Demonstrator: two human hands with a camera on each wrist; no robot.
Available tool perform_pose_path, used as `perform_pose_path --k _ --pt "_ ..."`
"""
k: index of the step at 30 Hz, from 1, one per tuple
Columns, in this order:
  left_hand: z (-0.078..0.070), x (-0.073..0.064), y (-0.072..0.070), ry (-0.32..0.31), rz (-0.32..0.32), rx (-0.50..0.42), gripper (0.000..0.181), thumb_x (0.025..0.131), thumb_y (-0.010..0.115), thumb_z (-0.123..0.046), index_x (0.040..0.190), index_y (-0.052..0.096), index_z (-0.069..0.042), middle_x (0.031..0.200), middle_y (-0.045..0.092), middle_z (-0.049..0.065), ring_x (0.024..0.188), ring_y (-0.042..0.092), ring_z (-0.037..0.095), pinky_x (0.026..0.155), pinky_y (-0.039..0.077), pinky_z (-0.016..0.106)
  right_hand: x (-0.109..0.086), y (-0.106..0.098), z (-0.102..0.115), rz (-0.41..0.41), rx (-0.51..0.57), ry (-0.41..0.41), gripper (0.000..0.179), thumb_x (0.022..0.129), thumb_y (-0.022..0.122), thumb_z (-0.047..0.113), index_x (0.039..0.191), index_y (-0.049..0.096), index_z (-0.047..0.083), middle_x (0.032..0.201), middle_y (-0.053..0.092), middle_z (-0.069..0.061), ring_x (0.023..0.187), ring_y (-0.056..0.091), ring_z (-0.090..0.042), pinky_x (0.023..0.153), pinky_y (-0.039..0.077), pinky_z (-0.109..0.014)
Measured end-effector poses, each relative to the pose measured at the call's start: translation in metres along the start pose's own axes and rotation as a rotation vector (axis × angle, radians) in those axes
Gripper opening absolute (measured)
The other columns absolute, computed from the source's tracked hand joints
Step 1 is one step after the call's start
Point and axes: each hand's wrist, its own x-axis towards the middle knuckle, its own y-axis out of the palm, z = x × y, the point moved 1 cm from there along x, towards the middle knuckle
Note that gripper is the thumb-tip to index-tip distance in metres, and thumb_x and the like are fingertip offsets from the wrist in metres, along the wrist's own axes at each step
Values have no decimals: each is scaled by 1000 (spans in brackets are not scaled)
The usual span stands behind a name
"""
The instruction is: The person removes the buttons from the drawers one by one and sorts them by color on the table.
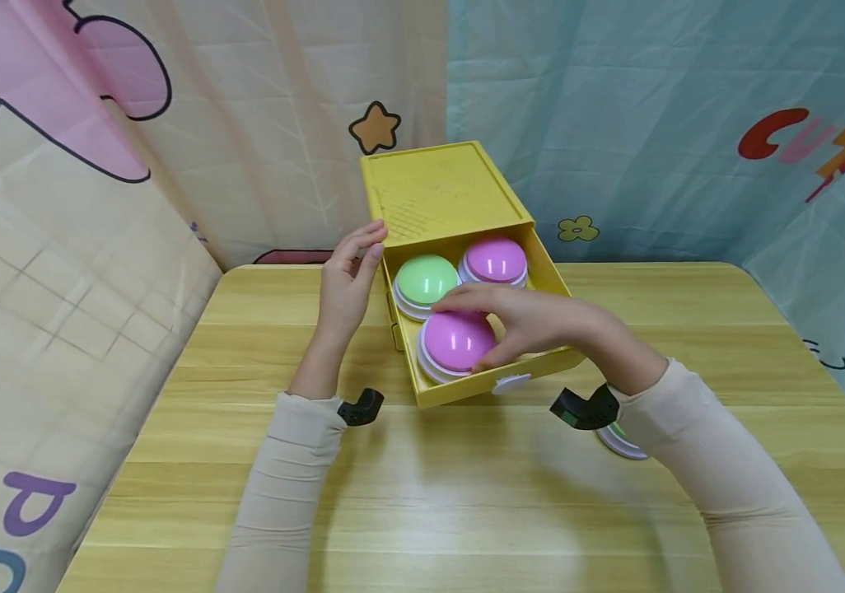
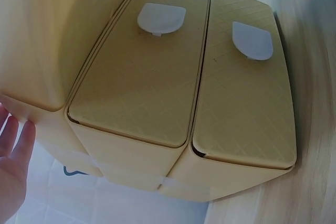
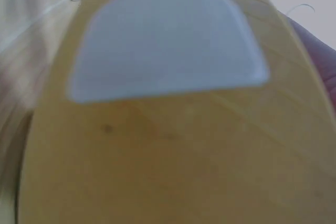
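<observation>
A yellow drawer cabinet (image 1: 452, 185) stands at the table's back with its top drawer (image 1: 452, 395) pulled out. In the drawer lie a green domed push button (image 1: 426, 277), a pink one (image 1: 497, 259) behind it, and another pink domed push button (image 1: 455, 339) at the front left. My right hand (image 1: 534, 317) grips this front pink button from above, thumb on the near side and fingers on the far side. Fingers of my left hand (image 1: 347, 284) touch the cabinet's left edge, near where the drawer comes out. The right wrist view is mostly filled by the drawer's white handle (image 3: 168, 40).
A further round button (image 1: 621, 445), green and white, lies on the table (image 1: 430, 511), partly hidden under the right sleeve. Below the pulled-out drawer, two closed drawers (image 2: 136, 77) with white handles show in the left wrist view. Patterned curtains (image 1: 304, 107) hang behind the table.
</observation>
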Motion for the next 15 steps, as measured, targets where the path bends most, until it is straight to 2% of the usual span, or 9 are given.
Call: perform_pose_path --k 5,10,15 --pt "0 0 0 3 0 13 23 90 52 0 109 57 11 120 53 17 112 49 16 83 43 24 -9 -11 4 -93 43 -2 67 71 75 18 130 46 7 128 43 -5 113 40 -18 89 39 -35" --pt "0 -1 0 5 -2 14 23 90 52 0 109 57 11 120 53 17 112 49 16 84 43 25 -21 -24 6 -171 77 -21 68 71 76 13 130 44 3 129 41 -9 109 43 -21 84 43 -37" --pt "0 0 0 2 -3 -3 23 89 52 0 109 57 12 120 53 18 112 50 17 85 43 26 -39 -36 7 -228 30 -16 71 71 77 13 133 42 6 132 39 -6 110 42 -19 84 43 -33"
